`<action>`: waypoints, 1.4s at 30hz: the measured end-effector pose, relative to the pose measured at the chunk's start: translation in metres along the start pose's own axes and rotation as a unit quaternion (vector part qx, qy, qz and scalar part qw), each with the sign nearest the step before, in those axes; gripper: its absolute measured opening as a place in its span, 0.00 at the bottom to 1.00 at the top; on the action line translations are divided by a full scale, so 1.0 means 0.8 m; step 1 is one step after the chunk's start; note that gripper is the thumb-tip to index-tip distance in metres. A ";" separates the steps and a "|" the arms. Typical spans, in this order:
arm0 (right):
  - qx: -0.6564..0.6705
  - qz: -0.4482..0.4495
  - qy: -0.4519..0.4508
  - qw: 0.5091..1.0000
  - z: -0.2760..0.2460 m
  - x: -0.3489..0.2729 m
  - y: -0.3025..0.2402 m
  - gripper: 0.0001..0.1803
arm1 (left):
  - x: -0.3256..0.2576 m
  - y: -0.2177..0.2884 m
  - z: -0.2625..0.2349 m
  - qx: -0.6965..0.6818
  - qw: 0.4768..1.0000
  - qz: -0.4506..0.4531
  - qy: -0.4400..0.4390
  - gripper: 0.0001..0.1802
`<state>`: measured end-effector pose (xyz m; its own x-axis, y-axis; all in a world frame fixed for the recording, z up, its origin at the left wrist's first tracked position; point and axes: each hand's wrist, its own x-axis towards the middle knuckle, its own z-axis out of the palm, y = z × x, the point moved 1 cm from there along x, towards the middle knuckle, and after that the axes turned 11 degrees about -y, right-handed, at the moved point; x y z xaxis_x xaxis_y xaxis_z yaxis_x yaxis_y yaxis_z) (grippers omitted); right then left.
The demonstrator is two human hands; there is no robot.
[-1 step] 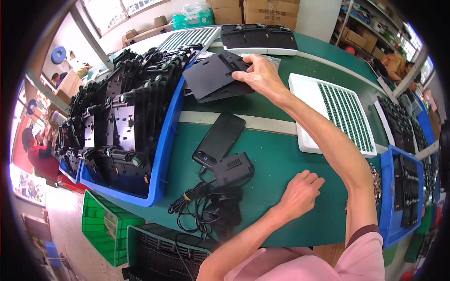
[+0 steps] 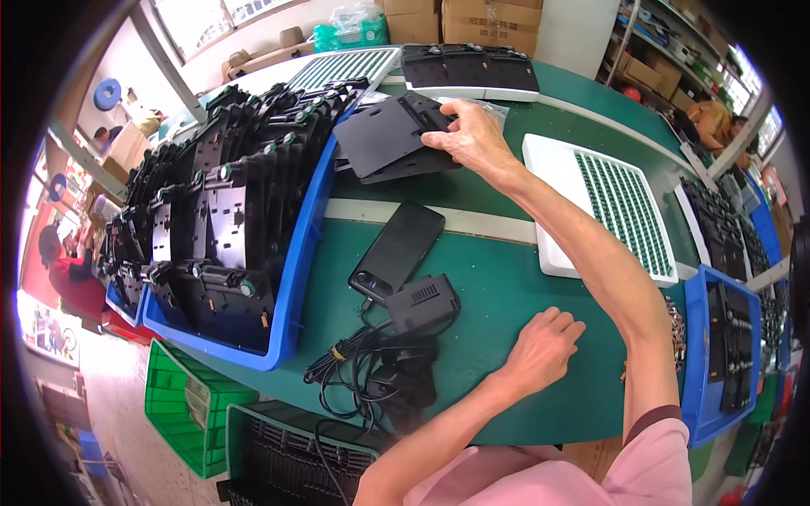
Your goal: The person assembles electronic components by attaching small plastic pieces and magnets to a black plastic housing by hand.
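At the far middle of the table, my right hand (image 2: 472,139) pinches the edge of a flat black plastic panel (image 2: 380,135). The panel is tilted, and another black panel (image 2: 413,166) shows beneath it. Closer to me, my left hand (image 2: 546,347) rests on the green table with its fingers curled; nothing shows in it. To the left of that hand lie a black adapter-like box (image 2: 423,304), a bundle of black cables (image 2: 363,371) and a black phone-like device (image 2: 398,250) with a cable at its near end.
At left, a blue crate (image 2: 291,312) is heaped with black panels carrying small round parts. A white foam tray (image 2: 553,219) holds rows of small green parts. Another blue crate (image 2: 696,354) stands at right. A green crate (image 2: 181,413) is below the table's left edge.
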<state>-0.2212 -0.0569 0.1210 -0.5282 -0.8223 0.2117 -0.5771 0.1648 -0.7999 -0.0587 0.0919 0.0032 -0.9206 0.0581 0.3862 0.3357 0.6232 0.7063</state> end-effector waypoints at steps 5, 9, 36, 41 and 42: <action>0.180 0.085 -0.003 0.980 0.009 0.022 -0.002 0.26 | -0.001 0.000 0.003 0.024 1.000 0.003 -0.014 0.20; 0.344 0.124 0.029 0.930 0.016 0.038 -0.002 0.15 | 0.000 0.001 0.004 0.039 0.999 0.002 -0.021 0.20; 0.425 0.131 0.150 0.883 0.039 0.056 0.036 0.10 | 0.005 -0.001 0.010 0.051 0.998 0.034 0.026 0.13; 0.464 0.086 0.117 0.874 0.020 0.043 0.027 0.11 | 0.005 0.000 0.008 0.052 0.998 0.025 0.023 0.14; 0.498 0.069 0.115 0.857 0.014 0.039 0.025 0.11 | 0.004 0.001 0.006 0.051 0.999 0.016 0.011 0.14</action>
<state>-0.2423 -0.0851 0.1051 -0.7231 -0.6849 0.0892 0.2585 -0.3882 -0.8846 -0.0626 0.0965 0.0020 -0.9042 0.0628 0.4224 0.3426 0.6973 0.6296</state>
